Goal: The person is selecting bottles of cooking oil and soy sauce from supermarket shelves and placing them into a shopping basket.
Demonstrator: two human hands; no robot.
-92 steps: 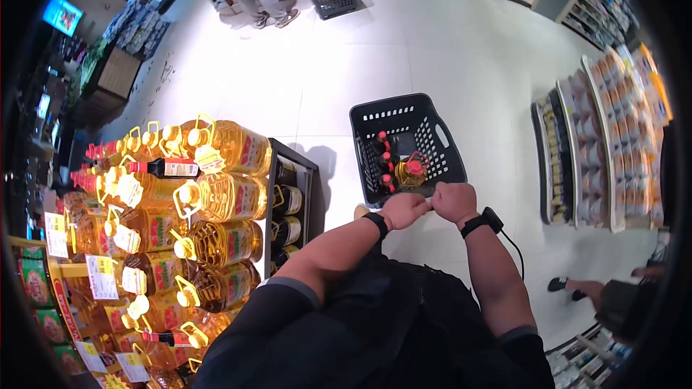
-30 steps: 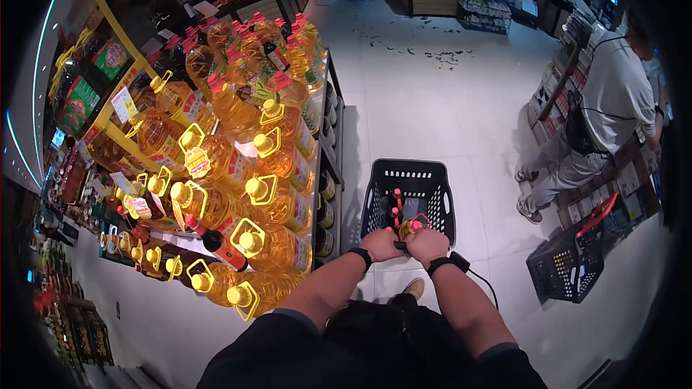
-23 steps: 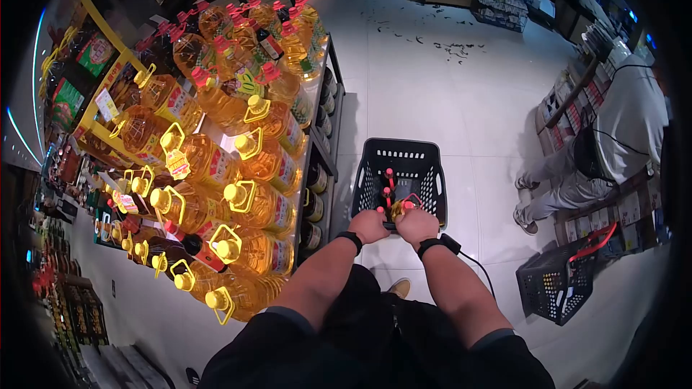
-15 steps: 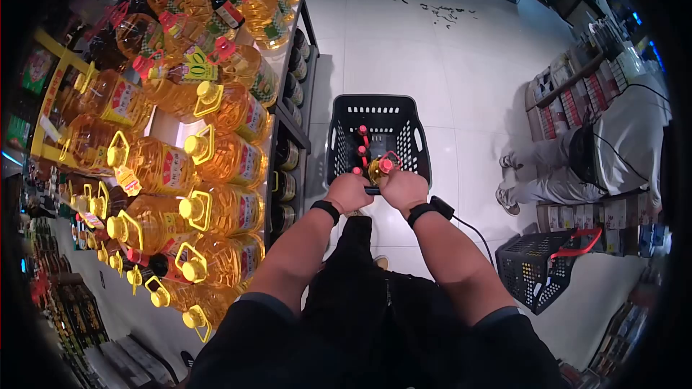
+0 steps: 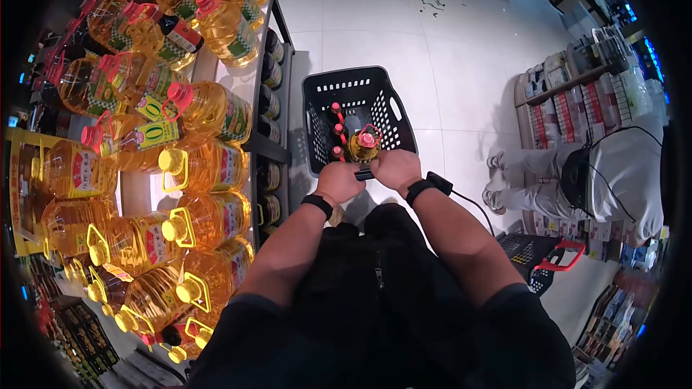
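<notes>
A black shopping basket (image 5: 393,119) is in front of me, with perforated walls. My left hand (image 5: 340,182) and my right hand (image 5: 395,171) are both wrapped round its black handle (image 5: 364,173) at the near side. Inside the basket, three dark bottles with red caps (image 5: 339,129) stand in a row on the left. Beside them is an oil bottle (image 5: 364,144) with a pink-red cap and handle, close to my right hand. Each wrist wears a black band.
Large oil bottles (image 5: 216,166) fill a display on the left, with dark shelving (image 5: 263,119) along its edge. At the right stands another person (image 5: 620,173) near stocked shelves (image 5: 569,112). A second basket with a red handle (image 5: 559,256) is behind that person.
The basket and both hands have shifted slightly left and the basket is turned a little. The oil display appears nearer and lower in the view. Both hands keep their hold on the handle.
</notes>
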